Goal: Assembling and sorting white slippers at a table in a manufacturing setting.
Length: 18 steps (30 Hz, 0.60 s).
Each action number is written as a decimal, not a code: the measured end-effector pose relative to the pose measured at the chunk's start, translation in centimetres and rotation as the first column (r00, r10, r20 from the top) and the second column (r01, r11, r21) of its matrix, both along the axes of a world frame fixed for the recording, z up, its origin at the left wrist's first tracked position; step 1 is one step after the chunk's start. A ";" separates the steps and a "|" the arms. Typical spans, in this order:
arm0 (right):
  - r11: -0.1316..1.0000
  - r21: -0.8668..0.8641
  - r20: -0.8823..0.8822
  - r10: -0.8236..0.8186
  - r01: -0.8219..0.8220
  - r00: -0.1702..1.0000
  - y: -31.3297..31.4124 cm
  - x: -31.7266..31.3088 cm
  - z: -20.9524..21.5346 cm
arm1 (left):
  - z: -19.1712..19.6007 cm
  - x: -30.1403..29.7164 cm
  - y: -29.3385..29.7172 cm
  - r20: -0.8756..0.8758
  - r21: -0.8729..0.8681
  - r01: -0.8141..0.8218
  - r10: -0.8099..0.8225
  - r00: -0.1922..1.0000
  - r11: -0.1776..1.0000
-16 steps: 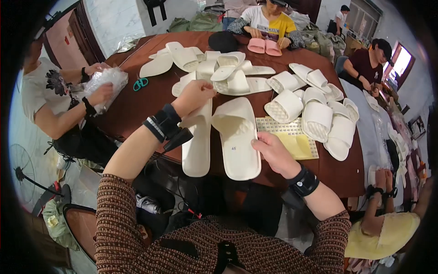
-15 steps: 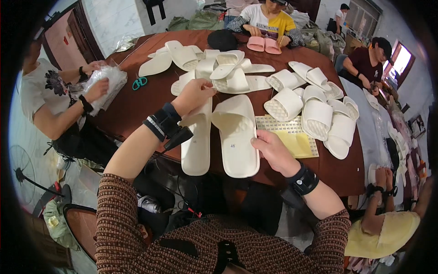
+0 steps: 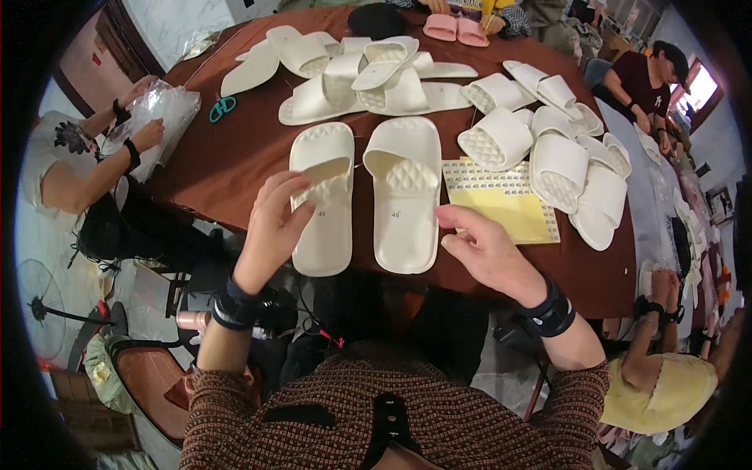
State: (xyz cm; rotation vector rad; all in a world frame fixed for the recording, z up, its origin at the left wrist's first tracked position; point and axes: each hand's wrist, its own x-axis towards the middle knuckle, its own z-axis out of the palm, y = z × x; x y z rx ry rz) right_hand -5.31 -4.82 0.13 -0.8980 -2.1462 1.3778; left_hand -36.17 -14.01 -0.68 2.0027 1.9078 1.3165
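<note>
Two white slide slippers lie side by side in front of me, straps at the far end and soles facing up. My left hand (image 3: 274, 223) is at the outer edge of the left slipper (image 3: 321, 247), its fingers parted over the side near the strap. By the outer edge of the right slipper (image 3: 405, 247) is my right hand (image 3: 489, 251), thumb and fingers apart. Whether its fingertips touch the slipper, I cannot tell. Each insole bears a small printed mark. A yellow sheet of small white stickers (image 3: 521, 215) lies beyond my right hand, partly under other slippers.
More white slippers (image 3: 313, 100) are heaped at the far middle, with others (image 3: 558, 168) at the right. Teal scissors (image 3: 222, 109) lie on the brown tablecloth (image 3: 227, 168). A person at left handles a clear plastic bag (image 3: 168, 117). Pink slippers (image 3: 442, 30) are before another person across the table.
My left hand has come back from the strap to the left slipper's side. The two slippers now lie straighter and level with each other. My right hand has loosened from the right slipper's edge.
</note>
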 end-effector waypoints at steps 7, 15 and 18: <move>0.971 0.230 -0.068 0.077 -0.060 0.995 2.6 -3.3 1.2 | -1.9 5.9 -3.7 -0.246 0.023 0.039 -0.032 0.969 0.999; 0.854 0.493 0.034 0.171 -0.165 0.985 3.2 -6.3 -1.9 | -2.3 7.7 -2.6 -0.355 -0.057 0.118 -0.130 0.926 0.991; 0.790 0.578 0.085 0.192 -0.205 0.978 3.4 -6.6 -2.5 | -2.6 7.9 -2.4 -0.406 -0.073 0.095 -0.116 0.907 0.993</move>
